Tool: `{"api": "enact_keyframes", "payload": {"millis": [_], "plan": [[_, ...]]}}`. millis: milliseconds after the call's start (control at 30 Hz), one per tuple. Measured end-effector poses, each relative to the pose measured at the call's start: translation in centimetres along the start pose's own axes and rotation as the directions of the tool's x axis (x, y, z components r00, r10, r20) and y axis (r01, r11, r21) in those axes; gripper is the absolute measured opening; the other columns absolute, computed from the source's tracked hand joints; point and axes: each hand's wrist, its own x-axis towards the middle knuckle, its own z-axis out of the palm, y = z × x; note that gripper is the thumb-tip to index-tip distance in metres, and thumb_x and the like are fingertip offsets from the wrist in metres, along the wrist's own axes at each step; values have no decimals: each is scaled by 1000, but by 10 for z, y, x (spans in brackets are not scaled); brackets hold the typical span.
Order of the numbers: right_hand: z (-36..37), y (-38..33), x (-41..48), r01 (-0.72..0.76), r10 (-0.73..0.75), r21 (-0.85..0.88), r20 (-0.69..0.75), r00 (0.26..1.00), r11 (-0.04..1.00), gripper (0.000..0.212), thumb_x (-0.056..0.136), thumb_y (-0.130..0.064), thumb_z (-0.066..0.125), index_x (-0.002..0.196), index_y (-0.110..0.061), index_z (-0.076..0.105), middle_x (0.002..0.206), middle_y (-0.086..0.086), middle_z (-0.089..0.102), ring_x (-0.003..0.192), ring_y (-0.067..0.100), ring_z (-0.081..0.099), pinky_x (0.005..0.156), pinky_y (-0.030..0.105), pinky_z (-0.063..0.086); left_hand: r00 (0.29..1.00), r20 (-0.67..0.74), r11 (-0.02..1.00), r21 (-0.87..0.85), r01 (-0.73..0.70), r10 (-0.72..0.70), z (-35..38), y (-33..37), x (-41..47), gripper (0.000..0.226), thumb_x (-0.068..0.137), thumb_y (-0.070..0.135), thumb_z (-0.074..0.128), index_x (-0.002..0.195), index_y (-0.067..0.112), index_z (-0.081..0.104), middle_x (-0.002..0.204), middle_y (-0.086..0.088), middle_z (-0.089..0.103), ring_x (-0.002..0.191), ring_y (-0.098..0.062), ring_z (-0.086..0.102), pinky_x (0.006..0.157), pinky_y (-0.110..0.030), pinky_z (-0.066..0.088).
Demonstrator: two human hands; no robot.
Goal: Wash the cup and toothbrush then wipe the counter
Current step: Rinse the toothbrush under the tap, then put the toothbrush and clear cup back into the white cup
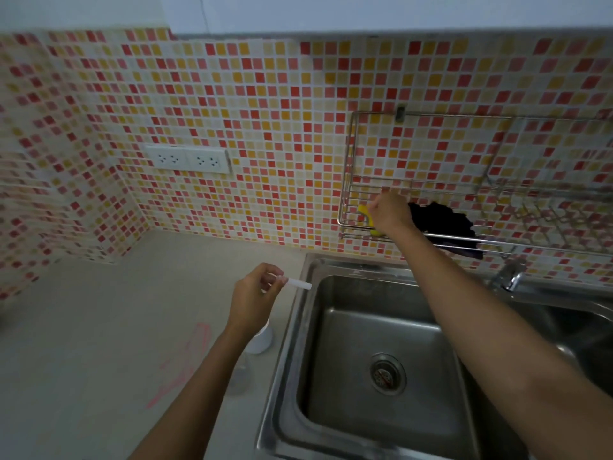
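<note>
My left hand pinches a white toothbrush above the counter, its end poking toward the left rim of the steel sink. A white cup stands on the counter just under that hand, partly hidden by my wrist. My right hand reaches up into the wire wall rack and grips a yellow sponge lying there. Most of the sponge is hidden behind the hand.
A dark cloth lies in the rack right of the sponge. The tap stands behind the sink at the right. Pink marks streak the counter. A double wall socket sits above the counter.
</note>
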Motion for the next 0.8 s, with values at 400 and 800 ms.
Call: {"api": "enact_keyframes", "payload": {"millis": [400,800], "plan": [[79,-36,-164,486,-436,255,-230,870,836,28,89,-4,56,115,-7,64,121,10,56,114,20,50,99,25,41,992,-65,985,127,112,-105,-45,-69,0,9,89,22,67,95,18,72,80,3,69,68,1,59,59,-2,40],[202,-46,-196,84,-278,385,483,831,919,94,74,-28,81,149,-14,26,153,4,32,139,20,33,108,25,25,993,122,936,350,-48,5,-23,-122,-16,10,83,18,70,93,17,74,86,-5,74,70,-22,66,71,-34,54]]}}
